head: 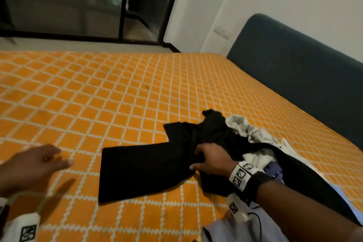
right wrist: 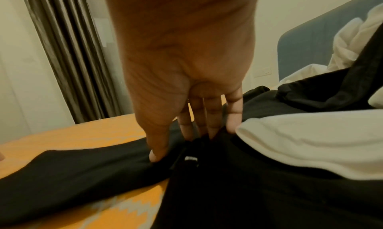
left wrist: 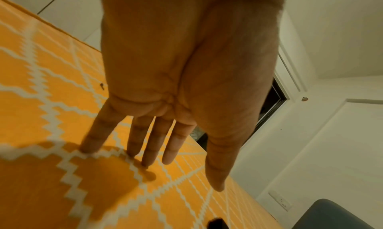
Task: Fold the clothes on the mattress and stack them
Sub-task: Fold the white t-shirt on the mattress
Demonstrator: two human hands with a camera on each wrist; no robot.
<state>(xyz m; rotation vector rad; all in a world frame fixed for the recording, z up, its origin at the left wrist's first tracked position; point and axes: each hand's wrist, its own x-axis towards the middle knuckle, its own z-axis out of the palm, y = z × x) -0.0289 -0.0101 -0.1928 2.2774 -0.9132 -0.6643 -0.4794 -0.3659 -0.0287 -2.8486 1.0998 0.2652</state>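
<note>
From the head view, our right hand point(head: 211, 160) bunches the black garment point(head: 149, 167), which lies partly spread on the orange mattress point(head: 98, 94) beside a heap of white clothes point(head: 249, 131); our left hand point(head: 33, 165) is flat and released. At the left wrist, straight fingers point(left wrist: 145, 144) touch the mattress. At the right wrist, thumb and fingers point(right wrist: 209, 117) pinch the black cloth.
</note>
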